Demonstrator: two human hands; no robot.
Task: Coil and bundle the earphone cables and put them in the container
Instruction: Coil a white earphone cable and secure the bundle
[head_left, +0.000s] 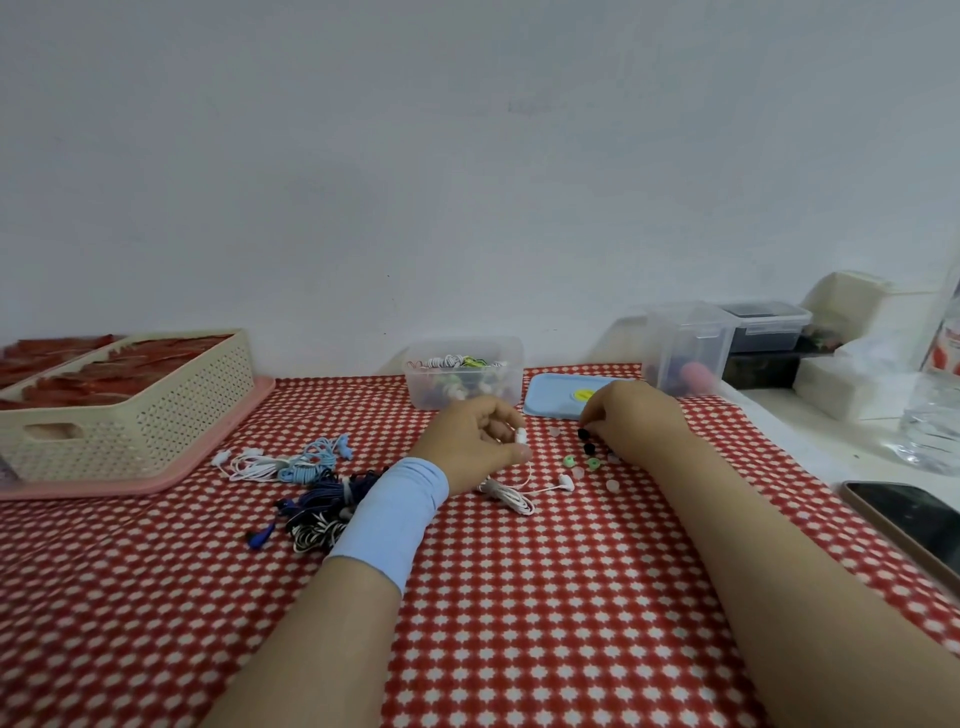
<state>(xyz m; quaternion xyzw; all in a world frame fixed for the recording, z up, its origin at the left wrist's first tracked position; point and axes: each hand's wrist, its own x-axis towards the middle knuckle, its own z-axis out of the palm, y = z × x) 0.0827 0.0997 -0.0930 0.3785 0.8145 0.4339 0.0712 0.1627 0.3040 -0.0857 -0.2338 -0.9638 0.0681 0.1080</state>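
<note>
While the left hand (480, 436) pinches a white earbud (521, 435), its cable (511, 499) below may snag loose ear tips (570, 460); the right hand (641, 421) hides its grip.

Light is coming even & diffuse, mod. bright; src not in view. Far wall (467, 156) is reading flat grey-white, dimming twd top corners. Far side: clear tub (464, 374) & tall box (685, 343) are throwing faint soft shadows to their left. Near right: phone (904, 514) screen is catching pale sheen. Wide-angle is bowing basket (130, 415) at left edge; bottle (935, 405) at right edge is smearing. Fine detail is looking soft thruout.
</note>
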